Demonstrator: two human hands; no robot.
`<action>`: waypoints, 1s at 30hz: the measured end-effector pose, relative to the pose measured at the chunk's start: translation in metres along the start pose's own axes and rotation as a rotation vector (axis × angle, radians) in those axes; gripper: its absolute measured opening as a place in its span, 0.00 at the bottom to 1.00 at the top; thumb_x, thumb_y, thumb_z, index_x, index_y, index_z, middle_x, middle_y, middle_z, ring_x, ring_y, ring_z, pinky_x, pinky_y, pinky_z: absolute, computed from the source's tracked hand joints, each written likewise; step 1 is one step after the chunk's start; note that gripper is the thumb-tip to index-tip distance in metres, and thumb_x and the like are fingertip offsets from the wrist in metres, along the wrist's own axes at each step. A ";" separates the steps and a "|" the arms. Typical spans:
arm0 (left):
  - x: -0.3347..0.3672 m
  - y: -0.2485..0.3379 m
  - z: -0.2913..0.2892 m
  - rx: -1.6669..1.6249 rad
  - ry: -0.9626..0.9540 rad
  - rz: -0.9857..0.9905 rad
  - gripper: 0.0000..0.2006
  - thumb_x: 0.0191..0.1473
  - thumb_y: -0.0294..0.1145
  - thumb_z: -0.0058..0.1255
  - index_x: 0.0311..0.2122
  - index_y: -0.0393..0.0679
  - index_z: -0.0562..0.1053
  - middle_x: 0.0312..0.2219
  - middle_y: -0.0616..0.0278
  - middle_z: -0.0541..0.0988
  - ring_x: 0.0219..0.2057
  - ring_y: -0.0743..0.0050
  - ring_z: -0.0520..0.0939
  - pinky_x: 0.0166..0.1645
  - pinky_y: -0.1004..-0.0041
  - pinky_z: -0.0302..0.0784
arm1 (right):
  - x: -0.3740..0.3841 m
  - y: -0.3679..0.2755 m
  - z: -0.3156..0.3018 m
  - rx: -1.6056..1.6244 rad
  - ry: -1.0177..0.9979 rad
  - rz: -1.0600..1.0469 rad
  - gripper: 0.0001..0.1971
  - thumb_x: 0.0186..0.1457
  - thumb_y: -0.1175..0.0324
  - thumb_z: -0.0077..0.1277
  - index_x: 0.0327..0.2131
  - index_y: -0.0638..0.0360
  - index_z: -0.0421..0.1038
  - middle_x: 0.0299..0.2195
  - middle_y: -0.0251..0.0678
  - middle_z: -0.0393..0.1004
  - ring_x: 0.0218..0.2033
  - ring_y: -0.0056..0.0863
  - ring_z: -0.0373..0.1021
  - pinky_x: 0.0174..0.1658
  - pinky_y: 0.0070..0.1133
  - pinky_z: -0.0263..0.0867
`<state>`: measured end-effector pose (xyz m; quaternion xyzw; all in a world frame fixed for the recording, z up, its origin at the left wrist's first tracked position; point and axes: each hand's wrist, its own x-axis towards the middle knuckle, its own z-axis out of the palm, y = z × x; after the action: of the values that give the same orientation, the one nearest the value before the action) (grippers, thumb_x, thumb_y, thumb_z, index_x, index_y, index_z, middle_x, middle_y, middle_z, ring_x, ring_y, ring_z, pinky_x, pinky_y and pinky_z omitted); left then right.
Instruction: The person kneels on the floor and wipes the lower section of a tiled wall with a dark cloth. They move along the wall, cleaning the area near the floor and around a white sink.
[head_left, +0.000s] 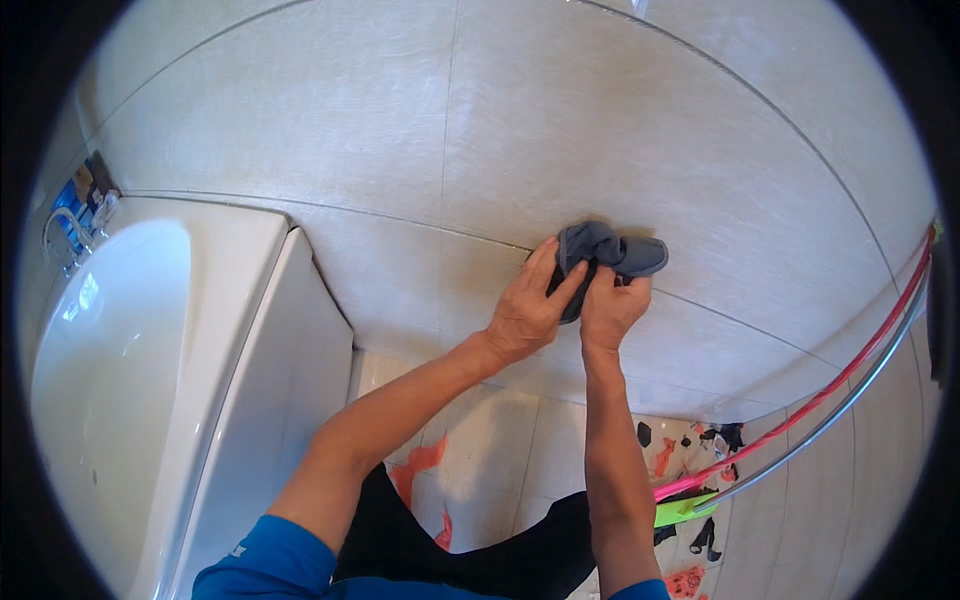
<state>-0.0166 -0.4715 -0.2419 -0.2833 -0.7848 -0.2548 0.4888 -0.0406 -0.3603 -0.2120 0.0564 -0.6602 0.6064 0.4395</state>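
Note:
A dark grey cloth [640, 257], bunched and folded over, is up against the beige tiled wall [330, 110] near a horizontal joint. My left hand [528, 308] grips its left side, with fingers pressed along the cloth's edge. Close beside it, my right hand [612, 312] is closed on the lower middle of the same cloth, its fingertips partly hidden in the folds. A darker part of the cloth hangs between the two hands. Whatever lies behind the cloth on the wall is hidden.
A white bathtub [250, 270] with a chrome tap [72, 228] stands at the left. On the right lean a red pole [850, 370] and a silver pole [850, 400], near a lime-green broom or dustpan part [680, 510]. Red and black scraps [705, 535] litter the tiled floor.

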 end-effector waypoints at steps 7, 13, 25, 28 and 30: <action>-0.040 -0.024 -0.004 0.110 -0.057 -0.016 0.20 0.44 0.17 0.48 0.46 0.28 0.71 0.52 0.36 0.67 0.54 0.38 0.69 0.56 0.57 0.68 | -0.032 0.040 -0.006 -0.341 -0.030 -0.296 0.11 0.42 0.78 0.45 0.33 0.65 0.67 0.30 0.49 0.67 0.33 0.52 0.66 0.38 0.36 0.63; -0.026 -0.014 -0.008 0.102 0.017 -0.049 0.18 0.43 0.18 0.52 0.44 0.27 0.71 0.50 0.41 0.69 0.46 0.43 0.73 0.49 0.57 0.71 | -0.041 0.036 -0.009 -0.229 0.006 -0.160 0.09 0.44 0.79 0.45 0.33 0.65 0.68 0.29 0.47 0.68 0.32 0.50 0.67 0.36 0.34 0.64; -0.026 0.034 0.059 -0.021 -0.069 0.096 0.21 0.42 0.20 0.55 0.47 0.37 0.74 0.47 0.40 0.70 0.51 0.43 0.70 0.53 0.56 0.68 | -0.021 0.068 -0.068 -0.315 0.040 -0.138 0.10 0.45 0.77 0.49 0.35 0.64 0.70 0.32 0.46 0.69 0.33 0.47 0.68 0.37 0.33 0.65; -0.028 0.038 0.072 -0.005 -0.076 0.133 0.19 0.43 0.21 0.53 0.45 0.35 0.74 0.46 0.42 0.72 0.51 0.47 0.71 0.53 0.57 0.68 | -0.028 0.091 -0.080 -0.099 0.111 0.102 0.10 0.46 0.77 0.50 0.36 0.64 0.70 0.32 0.47 0.72 0.33 0.44 0.71 0.37 0.29 0.66; -0.010 0.041 0.072 -0.019 -0.049 0.191 0.18 0.44 0.21 0.52 0.45 0.34 0.74 0.47 0.42 0.72 0.51 0.47 0.71 0.53 0.58 0.68 | -0.006 0.088 -0.089 -0.079 0.125 0.161 0.08 0.49 0.76 0.51 0.35 0.65 0.70 0.29 0.41 0.73 0.30 0.35 0.72 0.34 0.26 0.67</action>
<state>-0.0290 -0.3956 -0.2737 -0.3677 -0.7635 -0.2075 0.4887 -0.0444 -0.2650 -0.2927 -0.0522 -0.6573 0.6157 0.4315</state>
